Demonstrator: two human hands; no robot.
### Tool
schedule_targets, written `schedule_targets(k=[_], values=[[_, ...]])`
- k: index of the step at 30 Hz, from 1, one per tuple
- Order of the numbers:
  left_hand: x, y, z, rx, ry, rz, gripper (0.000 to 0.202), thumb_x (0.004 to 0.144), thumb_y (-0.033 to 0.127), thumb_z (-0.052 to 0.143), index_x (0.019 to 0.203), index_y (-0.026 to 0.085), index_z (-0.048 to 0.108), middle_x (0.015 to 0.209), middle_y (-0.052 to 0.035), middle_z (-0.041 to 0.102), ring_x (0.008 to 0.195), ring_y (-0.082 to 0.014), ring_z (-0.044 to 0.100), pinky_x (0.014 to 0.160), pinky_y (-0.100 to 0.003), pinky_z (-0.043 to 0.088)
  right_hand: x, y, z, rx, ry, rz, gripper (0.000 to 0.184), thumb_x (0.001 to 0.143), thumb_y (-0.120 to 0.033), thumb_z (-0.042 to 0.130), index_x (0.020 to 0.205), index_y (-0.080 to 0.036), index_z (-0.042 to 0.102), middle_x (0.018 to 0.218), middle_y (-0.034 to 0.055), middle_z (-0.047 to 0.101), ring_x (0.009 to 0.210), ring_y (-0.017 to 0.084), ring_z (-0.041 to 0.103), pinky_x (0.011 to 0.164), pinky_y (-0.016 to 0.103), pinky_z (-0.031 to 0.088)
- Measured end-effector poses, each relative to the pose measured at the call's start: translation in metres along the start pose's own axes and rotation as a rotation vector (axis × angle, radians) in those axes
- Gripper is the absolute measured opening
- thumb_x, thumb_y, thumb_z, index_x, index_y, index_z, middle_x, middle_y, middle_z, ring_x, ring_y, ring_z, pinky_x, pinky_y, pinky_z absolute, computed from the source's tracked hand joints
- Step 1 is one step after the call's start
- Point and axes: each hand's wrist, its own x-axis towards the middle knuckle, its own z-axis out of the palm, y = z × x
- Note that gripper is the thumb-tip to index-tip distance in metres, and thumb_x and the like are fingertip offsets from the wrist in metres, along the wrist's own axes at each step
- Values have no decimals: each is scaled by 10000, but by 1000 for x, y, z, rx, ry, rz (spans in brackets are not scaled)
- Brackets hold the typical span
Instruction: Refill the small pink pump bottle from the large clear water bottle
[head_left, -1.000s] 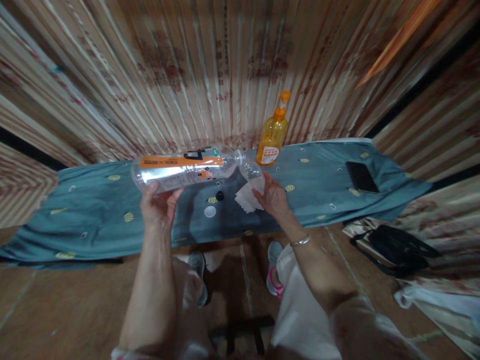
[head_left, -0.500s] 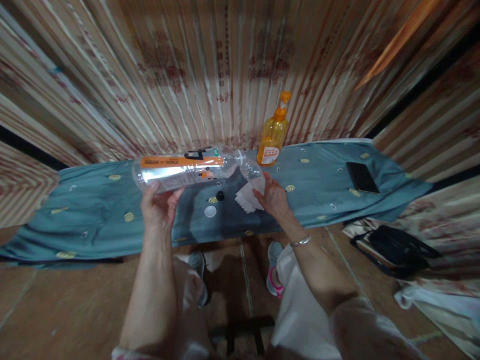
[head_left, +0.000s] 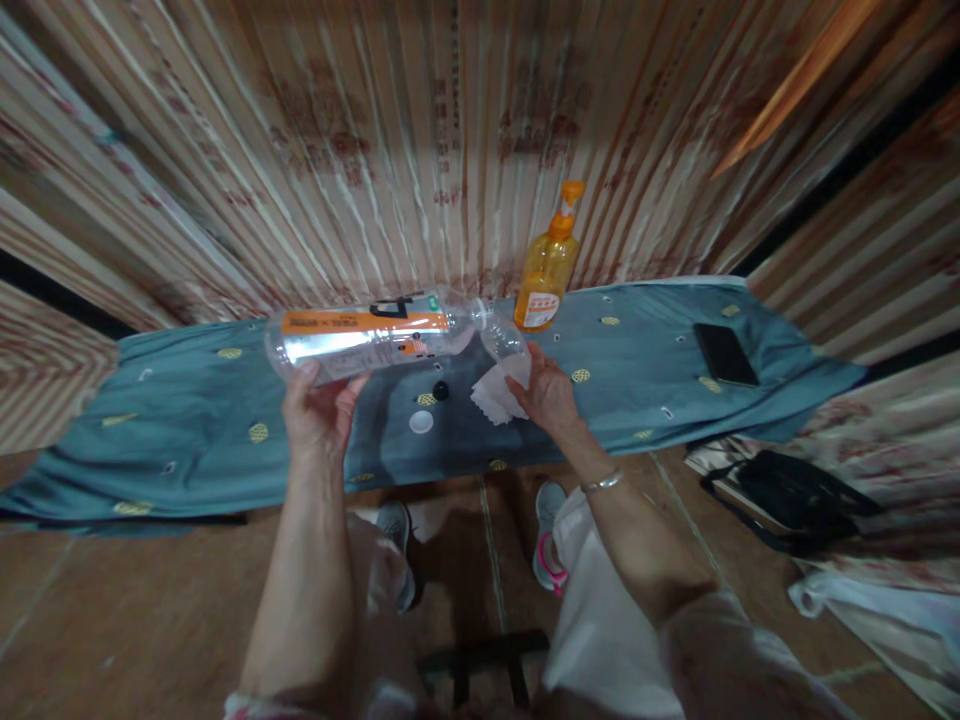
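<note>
My left hand [head_left: 319,405] is closed round the lower part of a large clear plastic bottle [head_left: 360,340] with an orange and silver label. The bottle lies on its side in the air, its mouth pointing right. At that mouth sits a smaller clear plastic bottle [head_left: 504,335], tilted, its neck meeting the large one. My right hand [head_left: 547,390] grips the small bottle's lower end together with a crumpled white tissue [head_left: 496,394]. Beneath, on the cloth, are a small black cap [head_left: 440,391] and a white cap [head_left: 421,422].
A yellow pump bottle [head_left: 546,280] stands at the back of the table, just behind the small bottle. A black phone [head_left: 724,354] lies on the blue tablecloth [head_left: 202,400] to the right. On the floor at right is a black bag [head_left: 795,495]. A striped curtain [head_left: 360,130] hangs behind.
</note>
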Motion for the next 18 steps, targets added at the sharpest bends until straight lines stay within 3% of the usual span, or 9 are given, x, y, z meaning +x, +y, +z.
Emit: schedule_targets(k=[5, 18], values=[[-1, 1, 0, 27, -40, 13, 437, 594, 475, 837, 983, 305, 733, 1025, -58, 809, 1147, -368, 733, 815, -466, 676, 0, -1, -2, 9, -2, -6, 674, 982, -317, 636, 1552, -16, 440, 1257, 280, 736, 1140, 374, 716, 974, 482, 588], [-1, 0, 2, -12, 10, 0, 432, 548, 455, 856, 937, 303, 746, 1045, -57, 818, 1130, -371, 740, 769, -448, 682, 0, 0, -1, -1, -13, 12, 680, 967, -331, 637, 1541, -10, 464, 1271, 287, 733, 1142, 371, 714, 980, 470, 587]])
